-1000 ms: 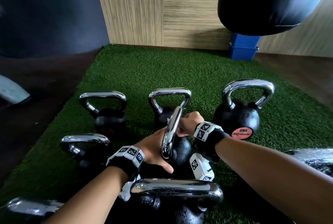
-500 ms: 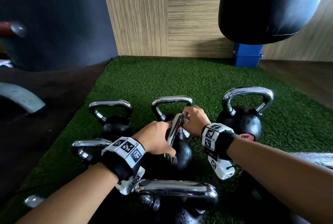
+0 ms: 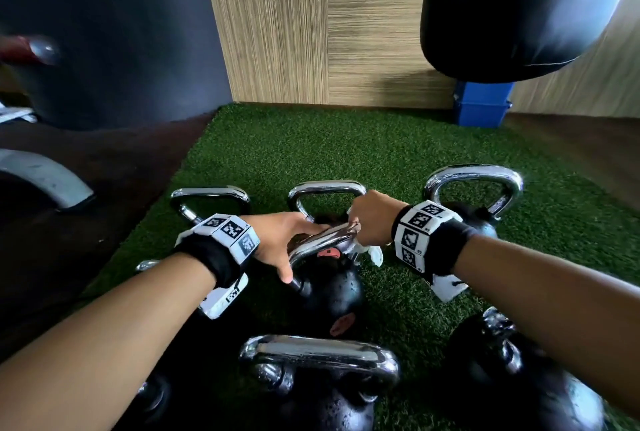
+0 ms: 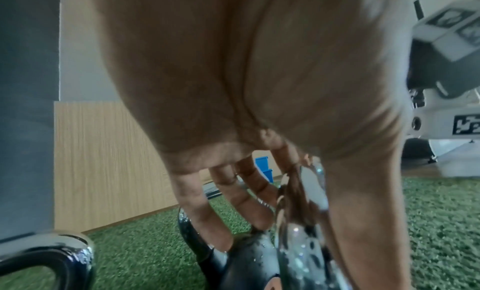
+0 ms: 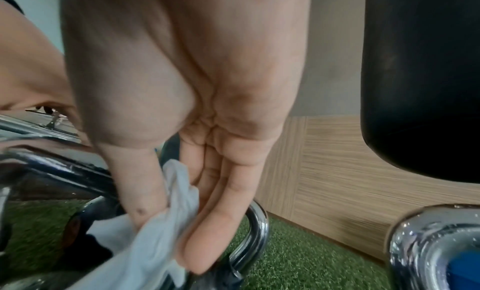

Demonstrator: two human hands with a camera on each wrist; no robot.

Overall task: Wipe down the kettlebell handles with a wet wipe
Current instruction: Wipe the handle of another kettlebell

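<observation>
The left hand [image 3: 277,243] grips the handle [image 3: 322,240] of the middle kettlebell [image 3: 332,288] on the turf [image 3: 346,146]; the right hand [image 3: 374,219] pinches the wipe [image 5: 161,228] against its far end. Best to steady the bell and wrap the wipe fully round the bar.

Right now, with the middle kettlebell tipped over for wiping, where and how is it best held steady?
By its chrome handle, from the left. The kettlebell lies tilted, so the handle's top bar runs sideways at hand height. The right hand pinches the wipe at the bar's right end, leaving the left end free. The left hand already curls round it there, which looks a sound hold.
</observation>
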